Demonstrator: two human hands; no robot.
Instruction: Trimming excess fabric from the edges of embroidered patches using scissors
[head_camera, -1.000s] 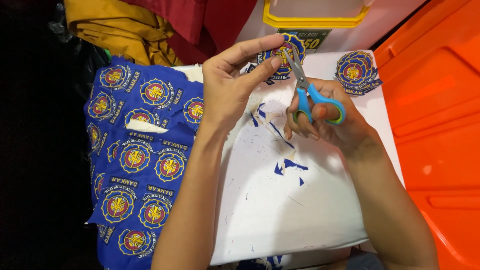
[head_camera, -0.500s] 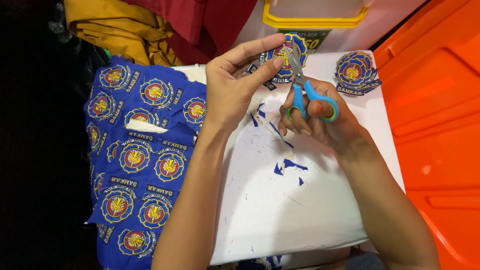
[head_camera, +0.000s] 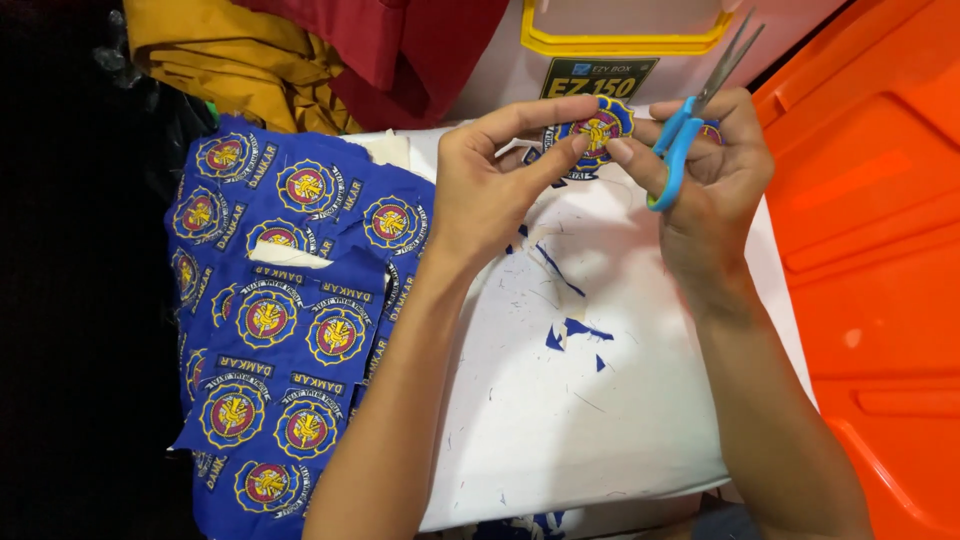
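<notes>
My left hand (head_camera: 490, 190) pinches a round blue embroidered patch (head_camera: 597, 131) with a yellow and red emblem, held up over the white board (head_camera: 570, 420). My right hand (head_camera: 705, 180) touches the same patch with its fingertips while scissors (head_camera: 690, 120) with light blue handles hang from its fingers, blades pointing up and away. A sheet of blue fabric (head_camera: 280, 320) printed with several uncut patches lies to the left of my left arm.
Small blue fabric trimmings (head_camera: 575, 330) are scattered on the white board. Orange plastic bins (head_camera: 880, 250) stand at the right. A white box with a yellow lid (head_camera: 625, 35) sits behind, with mustard and red cloths (head_camera: 300, 50) piled at the back left.
The scissors have swung from cutting at the patch to pointing upward. Both hands have lifted and now hold the patch between them.
</notes>
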